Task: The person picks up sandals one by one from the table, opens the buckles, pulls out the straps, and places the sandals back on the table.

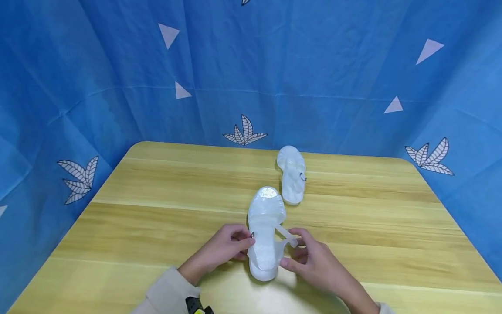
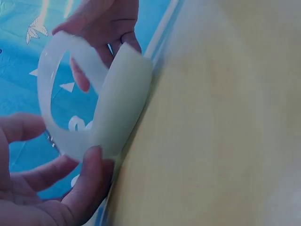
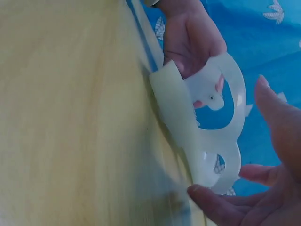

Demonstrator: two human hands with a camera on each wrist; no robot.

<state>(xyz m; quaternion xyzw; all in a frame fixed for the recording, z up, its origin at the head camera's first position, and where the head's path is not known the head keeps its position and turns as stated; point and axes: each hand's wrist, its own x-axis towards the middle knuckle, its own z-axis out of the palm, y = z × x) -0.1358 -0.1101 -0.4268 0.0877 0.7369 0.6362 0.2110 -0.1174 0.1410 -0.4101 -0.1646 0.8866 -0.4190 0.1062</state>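
A translucent white sandal lies sole-down on the table, its toe pointing away from me. My left hand is at its left side and pinches the strap by the small metal buckle. In the left wrist view, fingers of the left hand touch the strap and the edge of the sole. On the other side, my right hand has its fingers loosely bent beside the strap loop. A fingertip of the right hand touches the sole edge in the right wrist view.
A second white sandal, also with a metal buckle, lies farther back, slightly right. The wood-grain table has rounded back corners. Blue patterned cloth hangs behind and at both sides.
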